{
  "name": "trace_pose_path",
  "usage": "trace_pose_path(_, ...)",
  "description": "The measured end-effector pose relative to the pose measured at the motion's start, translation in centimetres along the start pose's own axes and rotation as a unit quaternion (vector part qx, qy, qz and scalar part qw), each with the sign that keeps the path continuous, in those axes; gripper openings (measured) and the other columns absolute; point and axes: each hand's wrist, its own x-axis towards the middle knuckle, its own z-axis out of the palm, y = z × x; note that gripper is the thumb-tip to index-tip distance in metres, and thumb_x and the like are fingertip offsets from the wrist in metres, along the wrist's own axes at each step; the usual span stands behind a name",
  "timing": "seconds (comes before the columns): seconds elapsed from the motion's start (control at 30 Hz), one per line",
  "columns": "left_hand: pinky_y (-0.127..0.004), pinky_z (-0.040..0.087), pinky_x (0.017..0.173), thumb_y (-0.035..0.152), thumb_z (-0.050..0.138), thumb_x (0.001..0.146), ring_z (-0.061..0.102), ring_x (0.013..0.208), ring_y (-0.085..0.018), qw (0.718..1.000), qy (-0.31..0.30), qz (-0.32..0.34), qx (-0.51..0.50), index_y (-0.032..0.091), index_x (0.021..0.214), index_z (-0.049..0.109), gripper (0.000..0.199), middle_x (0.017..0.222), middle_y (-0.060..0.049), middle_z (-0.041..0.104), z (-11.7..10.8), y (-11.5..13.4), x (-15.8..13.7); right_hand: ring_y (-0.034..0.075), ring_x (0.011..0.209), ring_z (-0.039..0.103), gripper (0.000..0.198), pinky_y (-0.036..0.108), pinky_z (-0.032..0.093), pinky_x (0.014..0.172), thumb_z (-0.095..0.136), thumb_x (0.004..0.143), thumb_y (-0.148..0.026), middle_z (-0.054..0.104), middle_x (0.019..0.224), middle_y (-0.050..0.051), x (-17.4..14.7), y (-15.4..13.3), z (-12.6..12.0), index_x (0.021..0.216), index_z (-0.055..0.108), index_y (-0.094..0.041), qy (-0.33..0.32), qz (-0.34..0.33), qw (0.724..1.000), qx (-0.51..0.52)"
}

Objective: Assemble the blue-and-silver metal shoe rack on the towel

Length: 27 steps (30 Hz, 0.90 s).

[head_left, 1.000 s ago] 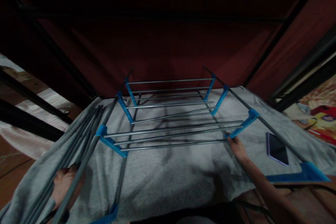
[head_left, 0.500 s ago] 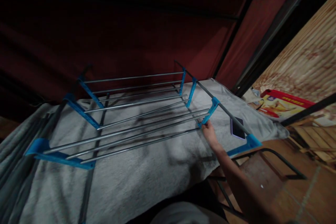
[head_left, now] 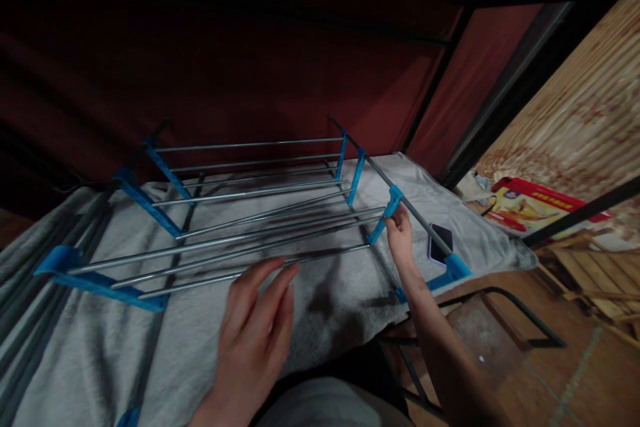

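Note:
A rack of grey metal tubes (head_left: 200, 247) with blue plastic brackets lies on a grey blanket (head_left: 200, 353). My right hand (head_left: 400, 237) is closed at the blue bracket (head_left: 395, 194) on the rack's right side, its fingertips partly hidden behind the plastic. My left hand (head_left: 255, 330) hovers over the front of the blanket, just in front of the lowest crossbar, with its fingers stretched and nothing in them. At the rack's left end, another blue bracket (head_left: 100, 285) carries the other ends of the front crossbars.
A phone (head_left: 440, 243) lies on the blanket, right of my right hand. Several loose grey tubes (head_left: 30, 320) rest at the left. A red and yellow box (head_left: 537, 203) and a wooden stool (head_left: 590, 273) are at the right. Dark metal posts frame the bed.
My left hand has come into view from below. My right hand has moved up along the bracket from its lower end towards its top. The view has shifted slightly.

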Motion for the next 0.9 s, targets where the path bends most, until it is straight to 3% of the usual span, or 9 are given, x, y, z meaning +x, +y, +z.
trace_pose_path(0.1, -0.047, 0.044, 0.113, 0.025, 0.037, 0.106, 0.053, 0.131, -0.027, 0.986, 0.087, 0.107, -0.092, 0.021, 0.139, 0.062, 0.042, 0.138, -0.010, 0.060, 2.3, 4.2, 6.5, 0.027, 0.127, 0.058, 0.050, 0.045, 0.041, 0.115, 0.057, 0.086, -0.036, 0.065, 0.136, 0.013, 0.8, -0.6, 0.0, 0.131, 0.061, -0.016, 0.003, 0.001, 1.000, 0.014)
trace_pose_path(0.17, -0.044, 0.047, 0.111, 0.021, 0.040, 0.105, 0.056, 0.126, -0.025, 0.979, 0.082, 0.159, -0.101, 0.019, 0.135, 0.063, 0.039, 0.135, -0.011, 0.063, 3.7, 5.9, 10.4, 0.028, 0.125, 0.060, 0.045, 0.046, 0.041, 0.114, 0.058, 0.085, -0.038, 0.068, 0.132, 0.012, 1.4, -0.7, -0.1, 0.125, 0.066, -0.017, 0.004, -0.004, 1.000, 0.006)
trace_pose_path(0.27, -0.045, 0.046, 0.110, 0.019, 0.047, 0.102, 0.057, 0.125, -0.028, 0.985, 0.049, 0.154, -0.062, 0.015, 0.136, 0.061, 0.037, 0.135, -0.013, 0.064, 5.3, 7.2, 15.0, 0.029, 0.119, 0.063, 0.038, 0.046, 0.043, 0.111, 0.059, 0.086, -0.041, 0.072, 0.123, 0.012, 2.0, -0.6, -0.2, 0.114, 0.070, -0.019, 0.005, -0.001, 1.000, -0.001)
trace_pose_path(0.4, -0.042, 0.046, 0.110, 0.023, 0.053, 0.101, 0.061, 0.123, -0.029, 0.984, -0.070, 0.164, 0.002, 0.010, 0.132, 0.062, 0.035, 0.130, -0.016, 0.067, 6.8, 9.2, 19.2, 0.028, 0.115, 0.064, 0.035, 0.047, 0.045, 0.108, 0.058, 0.087, -0.042, 0.073, 0.119, 0.012, 2.3, -0.5, -0.1, 0.110, 0.071, -0.019, 0.005, 0.001, 1.000, -0.018)
trace_pose_path(0.5, -0.036, 0.051, 0.099, 0.022, 0.052, 0.101, 0.068, 0.112, -0.027, 0.967, -0.159, 0.200, 0.008, 0.012, 0.128, 0.063, 0.031, 0.121, -0.015, 0.071, 7.7, 10.9, 21.2, 0.028, 0.112, 0.064, 0.034, 0.047, 0.045, 0.106, 0.056, 0.090, -0.042, 0.072, 0.117, 0.013, 2.2, -0.2, -0.1, 0.110, 0.070, -0.018, 0.010, -0.013, 0.999, -0.046)
trace_pose_path(0.6, -0.032, 0.052, 0.090, 0.016, 0.047, 0.101, 0.070, 0.108, -0.024, 0.958, -0.197, 0.208, 0.004, 0.014, 0.121, 0.066, 0.028, 0.116, -0.013, 0.073, 8.2, 11.9, 22.0, 0.027, 0.111, 0.064, 0.033, 0.047, 0.046, 0.106, 0.053, 0.093, -0.042, 0.072, 0.115, 0.012, 2.3, 0.3, -0.2, 0.109, 0.070, -0.019, -0.001, -0.036, 0.997, -0.063)
trace_pose_path(0.8, -0.031, 0.051, 0.089, 0.007, 0.038, 0.099, 0.068, 0.111, -0.023, 0.965, -0.150, 0.215, 0.005, 0.015, 0.122, 0.064, 0.036, 0.117, -0.013, 0.070, 7.9, 12.3, 21.9, 0.027, 0.114, 0.062, 0.035, 0.045, 0.044, 0.109, 0.050, 0.095, -0.041, 0.070, 0.118, 0.013, 2.2, 0.5, 0.0, 0.115, 0.066, -0.018, 0.010, -0.066, 0.992, -0.110)
trace_pose_path(0.9, -0.032, 0.052, 0.085, 0.016, 0.042, 0.102, 0.070, 0.107, -0.025, 0.968, -0.142, 0.208, 0.011, 0.018, 0.122, 0.064, 0.030, 0.113, -0.012, 0.072, 7.6, 12.3, 21.9, 0.027, 0.112, 0.063, 0.034, 0.045, 0.045, 0.107, 0.047, 0.096, -0.040, 0.070, 0.117, 0.013, 2.0, 0.1, 0.1, 0.113, 0.066, -0.018, 0.002, -0.068, 0.990, -0.124)
